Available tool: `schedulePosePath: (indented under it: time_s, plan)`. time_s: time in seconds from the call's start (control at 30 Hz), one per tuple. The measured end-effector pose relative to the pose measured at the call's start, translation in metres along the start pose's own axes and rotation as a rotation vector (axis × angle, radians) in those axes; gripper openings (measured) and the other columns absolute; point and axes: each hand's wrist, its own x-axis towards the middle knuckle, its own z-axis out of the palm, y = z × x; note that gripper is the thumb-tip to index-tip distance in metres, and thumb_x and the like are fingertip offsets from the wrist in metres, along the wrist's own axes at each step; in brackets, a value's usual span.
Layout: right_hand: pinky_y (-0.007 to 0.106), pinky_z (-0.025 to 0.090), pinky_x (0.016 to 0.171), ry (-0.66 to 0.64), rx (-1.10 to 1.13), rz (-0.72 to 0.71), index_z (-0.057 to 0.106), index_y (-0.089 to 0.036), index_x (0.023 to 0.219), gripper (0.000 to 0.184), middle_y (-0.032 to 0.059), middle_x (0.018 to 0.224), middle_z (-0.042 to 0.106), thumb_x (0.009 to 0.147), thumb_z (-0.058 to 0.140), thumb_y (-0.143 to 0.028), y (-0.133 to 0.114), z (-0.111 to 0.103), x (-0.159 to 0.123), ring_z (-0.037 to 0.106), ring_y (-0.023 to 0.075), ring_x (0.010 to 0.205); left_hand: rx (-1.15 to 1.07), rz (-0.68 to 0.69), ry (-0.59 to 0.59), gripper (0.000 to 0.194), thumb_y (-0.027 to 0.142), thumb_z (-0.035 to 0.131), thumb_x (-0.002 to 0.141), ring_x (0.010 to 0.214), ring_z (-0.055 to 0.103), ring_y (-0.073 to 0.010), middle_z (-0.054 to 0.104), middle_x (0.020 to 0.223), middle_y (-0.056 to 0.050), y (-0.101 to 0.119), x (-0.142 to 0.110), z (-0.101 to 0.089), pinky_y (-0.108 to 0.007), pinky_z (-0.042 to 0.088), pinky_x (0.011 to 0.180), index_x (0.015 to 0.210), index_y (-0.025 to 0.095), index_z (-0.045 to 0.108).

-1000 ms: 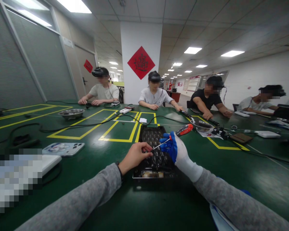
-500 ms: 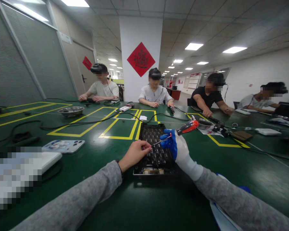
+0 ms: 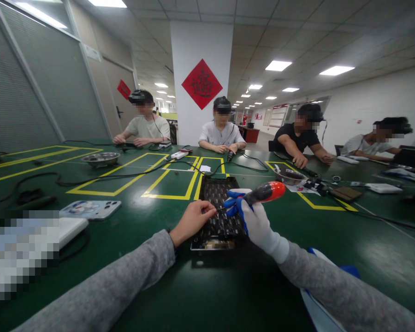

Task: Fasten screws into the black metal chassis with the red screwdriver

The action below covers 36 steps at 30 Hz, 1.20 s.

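My right hand (image 3: 256, 219), in a white glove with blue fingers, holds a screwdriver (image 3: 265, 192) with a red and black handle. The screwdriver tilts, its handle up to the right and its shaft pointing down left toward my left fingertips. Bare and pinched together, my left hand (image 3: 195, 220) meets the tip of the shaft; whatever is between its fingers is too small to make out. Under both hands lies a black rectangular case (image 3: 207, 234) with rows of small dark shapes inside and a golden part at its near end. My hands cover part of its middle.
A phone (image 3: 90, 209) and a pixelated white object (image 3: 31, 258) lie left. Metal bowls (image 3: 101, 159) stand left and right. Black cables cross the green table (image 3: 141, 295). A blue and white glove (image 3: 320, 304) lies by my right forearm. Several people sit opposite.
My right hand and the screwdriver have shifted slightly left, bringing the glove closer to my left fingertips. The handle has swung lower. The person opposite has brought their hands together.
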Motion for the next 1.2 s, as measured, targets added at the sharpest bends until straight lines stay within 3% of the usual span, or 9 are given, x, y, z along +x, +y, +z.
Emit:
schedulePosePath:
  time_s: [0.33,0.53,0.7,0.9,1.1,1.2]
  plan:
    - [0.040,0.048,0.088,-0.103,-0.176,-0.126,0.054,-0.018,0.115,0.033,0.0105,0.108,0.064,0.086,0.050,-0.033,0.0069,-0.0039,-0.0050,0.058,0.0232,0.104,0.062,0.003,-0.018,0.024,0.031,0.052,0.079,0.065,0.056,-0.0153,0.064,0.067,-0.003,-0.0006,0.0027,-0.0002,-0.025,0.040,0.063,0.067,0.013,0.064]
    - [0.042,0.048,0.090,-0.154,-0.222,-0.199,0.056,-0.018,0.111,0.032,0.0101,0.106,0.063,0.081,0.057,-0.031,0.0035,-0.0022,-0.0037,0.061,0.0226,0.098,0.113,0.007,-0.030,0.024,0.030,0.051,0.079,0.062,0.054,-0.0139,0.061,0.063,-0.001,-0.0023,0.0030,-0.0001,-0.023,0.038,0.059,0.066,0.013,0.063]
    - [0.039,0.049,0.087,-0.118,-0.162,-0.127,0.057,-0.018,0.108,0.031,0.0070,0.096,0.065,0.081,0.058,-0.034,0.0028,-0.0027,0.0003,0.062,0.0206,0.091,0.092,-0.007,-0.026,0.025,0.030,0.049,0.080,0.061,0.054,-0.0138,0.061,0.064,-0.001,0.0018,0.0018,-0.0017,-0.023,0.037,0.058,0.067,0.013,0.062]
    - [0.039,0.049,0.087,-0.191,-0.154,-0.125,0.064,-0.017,0.090,0.019,0.0045,0.083,0.066,0.082,0.056,-0.033,-0.0005,-0.0016,-0.0005,0.062,0.0186,0.083,0.086,0.003,-0.025,0.025,0.029,0.049,0.079,0.059,0.052,-0.0129,0.059,0.061,0.000,0.0020,0.0023,-0.0018,-0.023,0.036,0.057,0.064,0.013,0.060]
    - [0.041,0.049,0.088,-0.145,-0.085,-0.081,0.055,-0.019,0.115,0.034,0.0086,0.107,0.064,0.084,0.055,-0.032,0.0018,-0.0019,0.0002,0.059,0.0229,0.103,0.106,0.025,-0.027,0.027,0.028,0.045,0.082,0.065,0.051,-0.0136,0.059,0.065,0.000,0.0002,0.0020,-0.0016,-0.023,0.037,0.063,0.064,0.015,0.060]
    - [0.040,0.051,0.085,-0.142,-0.062,-0.066,0.054,-0.019,0.118,0.036,0.0088,0.105,0.065,0.085,0.053,-0.033,0.0022,-0.0018,0.0009,0.061,0.0225,0.099,0.111,0.048,-0.048,0.031,0.027,0.040,0.085,0.067,0.051,-0.0141,0.059,0.065,0.000,0.0018,0.0012,-0.0028,-0.024,0.036,0.066,0.063,0.016,0.060]
